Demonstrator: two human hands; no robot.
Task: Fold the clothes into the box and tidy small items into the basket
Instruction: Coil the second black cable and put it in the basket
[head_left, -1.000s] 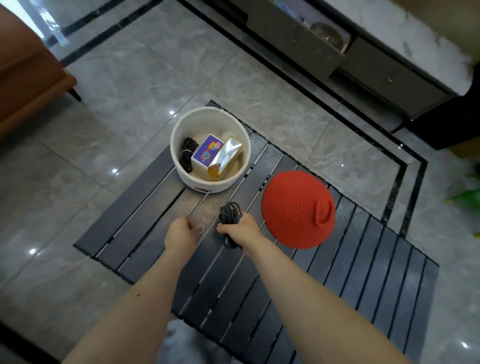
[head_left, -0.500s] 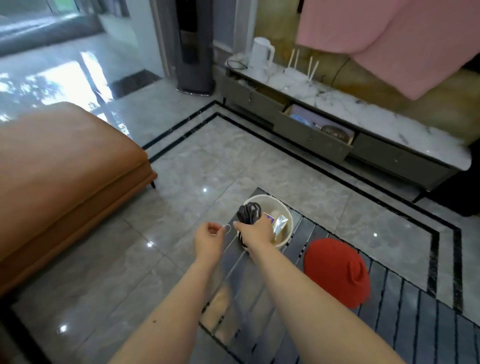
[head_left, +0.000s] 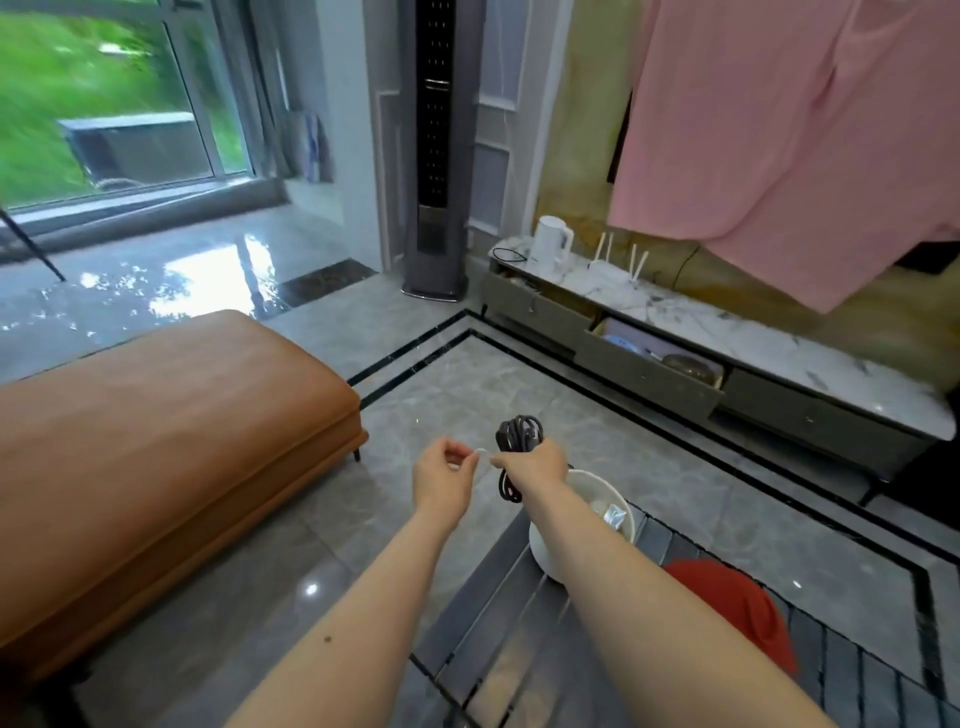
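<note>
My right hand (head_left: 532, 462) grips a coiled black cable (head_left: 514, 439), held up in the air to the left of the white round basket (head_left: 621, 499). A small pale tie (head_left: 482, 452) spans between my two hands; my left hand (head_left: 444, 475) pinches one end of it. The basket stands on the dark slatted table (head_left: 519, 623) and holds a silver packet (head_left: 613, 514); my right forearm hides most of its contents. A red knitted hat (head_left: 737, 608) lies on the table to the right of the basket.
An orange leather ottoman (head_left: 156, 447) fills the left. A low TV cabinet (head_left: 727, 374) with an open drawer runs along the far wall, under a hanging pink cloth (head_left: 789, 130). A tall air conditioner (head_left: 436, 156) stands in the corner. Grey tiled floor surrounds the table.
The camera has tilted up from the table to the room. My right hand lifted the black cable off the table; both hands rose and now hold a small tie between them.
</note>
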